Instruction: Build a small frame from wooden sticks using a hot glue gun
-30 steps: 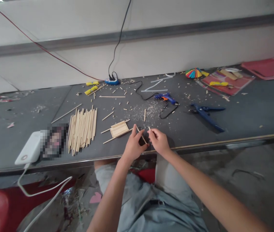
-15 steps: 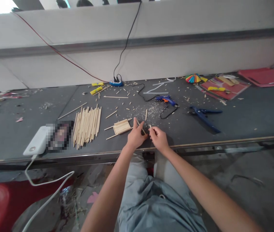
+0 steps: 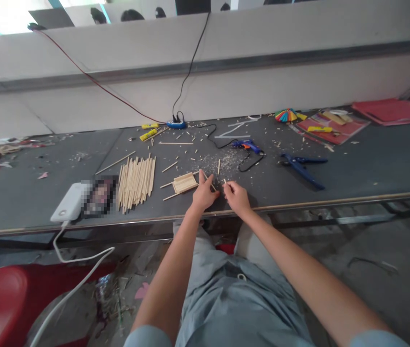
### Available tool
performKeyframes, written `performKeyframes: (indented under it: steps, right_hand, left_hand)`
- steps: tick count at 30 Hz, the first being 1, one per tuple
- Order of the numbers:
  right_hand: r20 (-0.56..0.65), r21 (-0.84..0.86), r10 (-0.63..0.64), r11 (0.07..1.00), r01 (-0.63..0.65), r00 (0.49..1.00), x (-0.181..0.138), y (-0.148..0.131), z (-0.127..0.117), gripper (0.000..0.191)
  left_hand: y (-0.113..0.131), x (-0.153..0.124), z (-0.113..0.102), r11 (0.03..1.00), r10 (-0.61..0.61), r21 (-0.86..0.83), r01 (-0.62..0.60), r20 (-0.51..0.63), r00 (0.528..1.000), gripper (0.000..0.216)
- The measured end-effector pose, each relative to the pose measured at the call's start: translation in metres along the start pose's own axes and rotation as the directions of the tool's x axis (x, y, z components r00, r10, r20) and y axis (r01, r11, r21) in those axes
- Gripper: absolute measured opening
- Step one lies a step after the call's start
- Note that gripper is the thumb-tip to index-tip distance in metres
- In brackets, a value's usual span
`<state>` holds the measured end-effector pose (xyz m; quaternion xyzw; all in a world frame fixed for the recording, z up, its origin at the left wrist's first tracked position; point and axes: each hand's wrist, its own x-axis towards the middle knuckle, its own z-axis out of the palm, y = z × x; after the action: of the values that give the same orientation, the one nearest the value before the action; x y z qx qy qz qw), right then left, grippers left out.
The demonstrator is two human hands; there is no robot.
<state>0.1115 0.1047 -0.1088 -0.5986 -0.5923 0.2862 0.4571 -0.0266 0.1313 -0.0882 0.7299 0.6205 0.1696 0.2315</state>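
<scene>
Pinching a short stick (image 3: 225, 181) between thumb and fingers, the right hand (image 3: 237, 197) is located close to the front edge of the bench (image 3: 371, 164). Just beside it, the left hand (image 3: 204, 196) has its fingers spread about a thin stick (image 3: 208, 180) lying at a slant; whether they grip it cannot be told. A small stick-built frame (image 3: 185, 183), with ends projecting, rests on the bench immediately left of that hand. Further left lies a pile of sticks (image 3: 137, 183). Beyond the hands: one loose stick (image 3: 219, 166) and a blue glue gun (image 3: 246, 144). Blue-handled cutters (image 3: 304, 169) lie well to the right.
</scene>
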Motion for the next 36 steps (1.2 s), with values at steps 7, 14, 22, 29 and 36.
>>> performKeyframes:
  steps: [7, 14, 22, 29, 36]
  right_hand:
    - [-0.011, -0.024, -0.009, 1.0, 0.009, 1.0, 0.0, 0.003, 0.0, 0.03]
    - [-0.021, -0.033, -0.018, 0.999, 0.017, 1.0, 0.002, 0.006, 0.002, 0.03]
    - [-0.039, -0.039, -0.033, 0.999, 0.031, 0.999, 0.004, 0.006, 0.002, 0.029]
    - [-0.055, -0.034, -0.031, 0.999, 0.029, 0.998, 0.005, 0.003, 0.002, 0.029]
    - [-0.039, -0.042, -0.025, 0.999, 0.024, 0.999, 0.006, 0.002, 0.002, 0.027]
  left_hand:
    - [-0.001, -0.002, 0.005, 1.0, -0.013, -0.014, 0.013, -0.05, 0.999, 0.067]
    - [0.004, -0.005, 0.009, 0.997, -0.038, 0.064, 0.043, -0.082, 0.996, 0.062]
    - [0.019, -0.012, 0.016, 0.977, -0.03, 0.208, 0.055, -0.123, 0.992, 0.049]
    - [0.026, -0.004, 0.012, 0.952, -0.027, 0.3, 0.067, -0.136, 0.99, 0.042]
    - [0.036, 0.045, 0.004, 0.934, -0.062, 0.346, 0.092, -0.096, 0.993, 0.032]
